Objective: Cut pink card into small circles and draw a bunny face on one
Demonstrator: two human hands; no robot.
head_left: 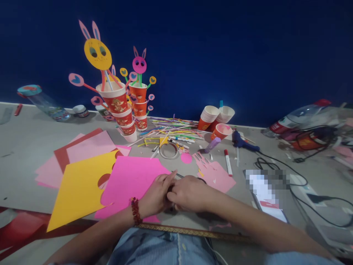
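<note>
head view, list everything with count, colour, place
rabbit towers: at least two, mostly red, back left
thin sticks: many, mixed colours, back centre
cup stacks: two, red and white, back right centre
loose cup: one, red, before stacks
bottles: at least two, clear, far left, far right
paper sheets: several, yellow, pink, red, left
cut paper: one, light pink, right of hands
tape roll: one, pale, centre
glue stick: one, purple, centre right
red-capped marker: one, white, right centre
glue gun: one, blue, right
phone: one, white screen, right
cables: several, black, right
table: one, grey, below
dark rod: one, at hands
left hand: one, red bracelet, front centre
right hand: one, bare, front centre
</note>
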